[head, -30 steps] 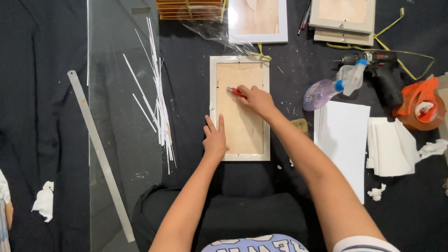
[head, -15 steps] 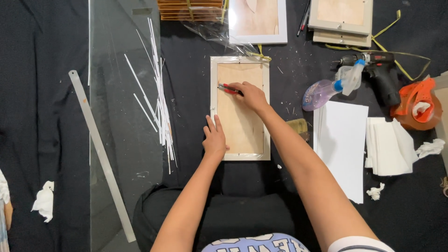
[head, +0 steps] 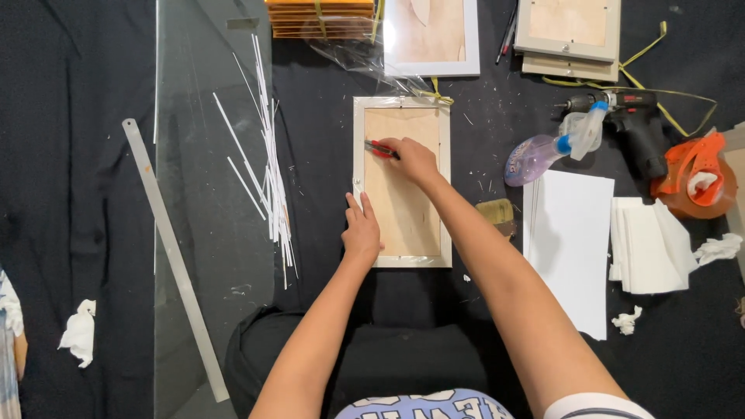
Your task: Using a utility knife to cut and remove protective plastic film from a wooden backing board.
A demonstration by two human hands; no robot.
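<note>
Right hand (head: 415, 159) has slid its red-handled cutter (head: 382, 150) left to the frame's (head: 402, 182) inner left edge, grip closed on it. Left hand (head: 362, 230), open and flat, still pins the frame's lower left on the black tabletop (head: 481, 310); cut looks near finished.

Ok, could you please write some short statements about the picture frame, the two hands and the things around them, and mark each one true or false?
1. The right hand holds a red-handled tool over the frame's wooden backing. True.
2. The left hand lies on the metal ruler. False: it presses flat on the lower left edge of the picture frame; the ruler lies far to the left.
3. A spray bottle lies on its side right of the frame. True.
4. The cordless drill stands left of the glass sheet. False: it lies at the right, beside the spray bottle.
</note>
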